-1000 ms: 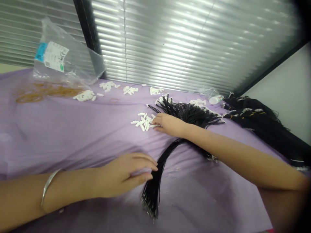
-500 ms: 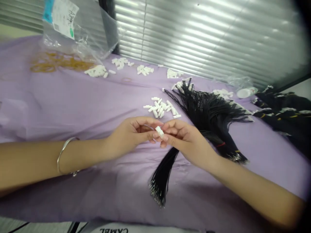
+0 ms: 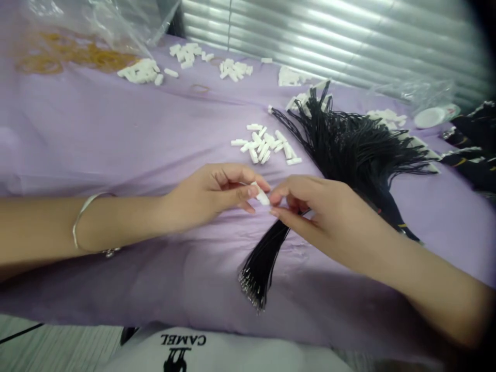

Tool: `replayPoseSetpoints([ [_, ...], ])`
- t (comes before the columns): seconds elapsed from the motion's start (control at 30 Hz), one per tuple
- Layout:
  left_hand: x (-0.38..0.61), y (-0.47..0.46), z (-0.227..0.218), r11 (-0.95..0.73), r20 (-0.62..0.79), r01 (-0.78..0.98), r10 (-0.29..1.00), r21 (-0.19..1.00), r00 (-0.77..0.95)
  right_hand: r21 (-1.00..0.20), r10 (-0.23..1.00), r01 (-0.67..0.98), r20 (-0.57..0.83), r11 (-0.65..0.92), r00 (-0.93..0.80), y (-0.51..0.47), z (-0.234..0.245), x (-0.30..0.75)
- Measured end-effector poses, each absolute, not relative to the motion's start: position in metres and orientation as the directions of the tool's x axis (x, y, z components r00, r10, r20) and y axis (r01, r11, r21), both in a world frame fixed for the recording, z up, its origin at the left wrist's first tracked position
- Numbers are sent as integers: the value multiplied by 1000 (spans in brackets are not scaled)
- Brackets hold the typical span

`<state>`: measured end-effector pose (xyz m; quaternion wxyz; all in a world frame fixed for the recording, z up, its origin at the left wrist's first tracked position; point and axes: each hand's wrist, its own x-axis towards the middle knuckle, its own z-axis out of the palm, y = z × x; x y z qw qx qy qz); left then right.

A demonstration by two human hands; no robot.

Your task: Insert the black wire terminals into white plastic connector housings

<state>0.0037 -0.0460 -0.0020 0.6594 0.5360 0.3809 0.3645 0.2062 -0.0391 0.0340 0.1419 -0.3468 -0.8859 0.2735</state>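
Observation:
My left hand (image 3: 220,191) pinches a small white plastic connector piece (image 3: 262,195) between thumb and fingers. At its lower right end, the fingertips of my right hand (image 3: 310,206) are drawn together close to the piece; whether they hold anything is too small to make out. Beneath my right hand lies a bundle of thin black wires (image 3: 265,261) with shiny metal tips, its upper end hidden by the hand. A loose pile of white connector pieces (image 3: 265,144) lies just beyond both hands on the purple cloth (image 3: 116,139).
A large heap of black wires (image 3: 356,144) spreads at the right, behind my right hand. More white piles (image 3: 141,71) line the back, beside yellow rubber bands (image 3: 85,54) and a clear plastic bag (image 3: 116,20). A white round container (image 3: 430,117) lies at far right, before the blinds (image 3: 310,31).
The camera view has tipped down, showing more of the lap. My right fingertips have shifted off the white connector piece to its right end; my left hand keeps its pinch.

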Motion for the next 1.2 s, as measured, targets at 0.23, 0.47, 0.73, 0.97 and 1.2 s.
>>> replayPoseSetpoints([
  [0.23,7,-44,-6,283,-207,-211,925,936,319,-501,249,232,-33,834,-968,-47,21,200],
  [0.47,6,-43,-8,235,-201,-75,928,969,313,-514,245,304,-180,802,-953,-51,22,199],
  [0.73,7,-44,-4,228,-207,-22,917,973,340,-652,396,431,-212,624,-893,-50,31,204],
  [0.97,8,-43,0,330,-276,-106,896,938,349,-799,594,368,-16,476,-804,-42,29,201],
  [1.2,4,-43,-5,351,-257,-177,878,920,404,-828,842,472,2,304,-540,-35,30,207],
])
